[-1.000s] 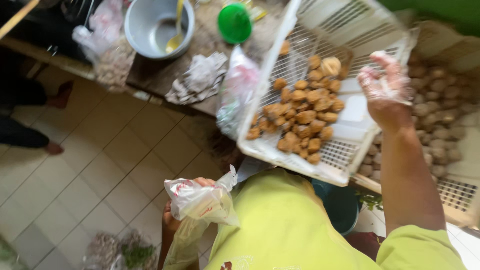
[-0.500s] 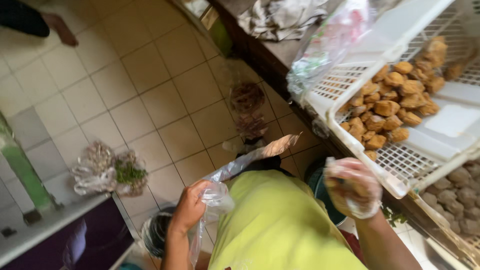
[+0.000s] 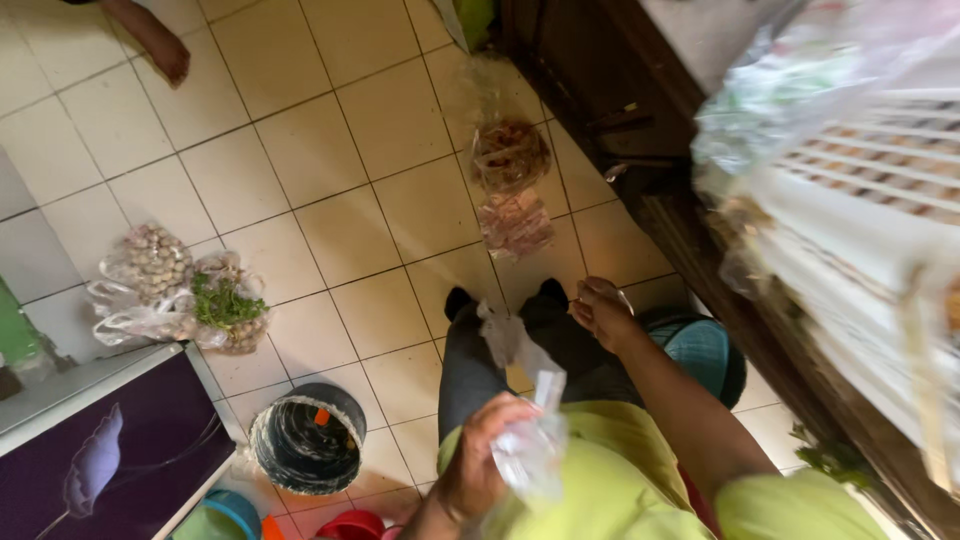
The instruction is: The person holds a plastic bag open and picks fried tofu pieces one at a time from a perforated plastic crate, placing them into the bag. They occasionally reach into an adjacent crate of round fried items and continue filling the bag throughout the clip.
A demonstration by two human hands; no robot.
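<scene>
Clear plastic bag (image 3: 528,440) sits gripped in the left hand (image 3: 480,460); beyond the bag, the right hand (image 3: 603,312) hovers loosely curled, seemingly empty.

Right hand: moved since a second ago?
Yes. The right hand has come off the white crate, down toward the clear bag over the lap.

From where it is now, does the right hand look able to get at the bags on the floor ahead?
Probably yes, with a bend: the right hand hangs over bare tiles, and nothing stands between it and the two filled bags on the floor.
</scene>
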